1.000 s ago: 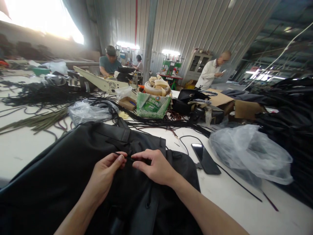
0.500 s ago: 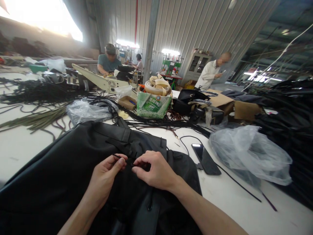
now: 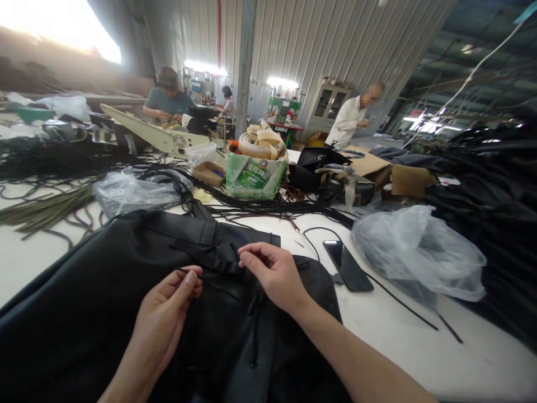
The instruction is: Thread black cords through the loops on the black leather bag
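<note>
Left hand (image 3: 165, 305) pinches a thin black cord (image 3: 183, 272); right hand (image 3: 274, 274) pinches at the black leather garment (image 3: 104, 291). Advisable: keep the cord taut, grips close.

I am watching through a single head-worn camera, which is looking forward and down across the white worktable (image 3: 423, 358). It is sitting close above the left hand (image 3: 161, 319) and right hand (image 3: 277, 274) on the black fabric garment (image 3: 104, 291), while the far corrugated metal wall (image 3: 302, 45) is filling the upper frame.
</note>
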Action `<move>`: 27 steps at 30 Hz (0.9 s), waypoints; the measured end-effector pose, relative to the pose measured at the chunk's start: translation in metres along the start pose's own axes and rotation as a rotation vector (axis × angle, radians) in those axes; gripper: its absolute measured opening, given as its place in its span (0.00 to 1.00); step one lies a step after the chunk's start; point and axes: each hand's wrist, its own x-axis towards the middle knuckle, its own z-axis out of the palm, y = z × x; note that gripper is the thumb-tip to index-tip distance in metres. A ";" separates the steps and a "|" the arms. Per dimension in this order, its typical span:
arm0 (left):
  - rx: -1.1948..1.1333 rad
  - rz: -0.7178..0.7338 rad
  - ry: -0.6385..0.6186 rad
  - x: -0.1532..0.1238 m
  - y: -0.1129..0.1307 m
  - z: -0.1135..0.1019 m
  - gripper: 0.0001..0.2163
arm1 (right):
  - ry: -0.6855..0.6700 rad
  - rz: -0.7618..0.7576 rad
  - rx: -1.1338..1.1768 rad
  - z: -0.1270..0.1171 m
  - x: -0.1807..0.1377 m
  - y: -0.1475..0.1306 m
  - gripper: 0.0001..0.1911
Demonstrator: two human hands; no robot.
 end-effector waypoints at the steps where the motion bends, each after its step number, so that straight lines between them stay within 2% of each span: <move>1: 0.007 -0.003 0.005 0.000 0.000 0.000 0.29 | 0.025 0.030 0.067 -0.001 0.002 0.002 0.15; 5: 0.029 -0.021 0.006 -0.001 0.001 0.000 0.30 | 0.050 0.089 0.134 -0.006 0.007 0.004 0.19; 10: 0.032 -0.052 0.025 -0.002 0.002 -0.002 0.31 | 0.021 -0.008 -0.230 -0.013 0.004 0.001 0.18; 13: 0.020 -0.071 0.043 -0.002 0.003 -0.001 0.32 | -0.108 0.032 -0.462 -0.013 0.000 0.002 0.29; 16: -0.001 -0.077 0.056 -0.001 0.001 -0.001 0.31 | -0.211 0.047 -0.600 -0.012 -0.001 0.004 0.39; 22: 0.025 -0.044 0.011 0.002 -0.004 -0.006 0.30 | -0.237 0.014 -0.618 -0.013 -0.001 0.003 0.34; 27: 0.041 -0.045 0.002 -0.001 -0.002 -0.002 0.31 | -0.305 0.085 -0.576 -0.012 -0.002 -0.002 0.40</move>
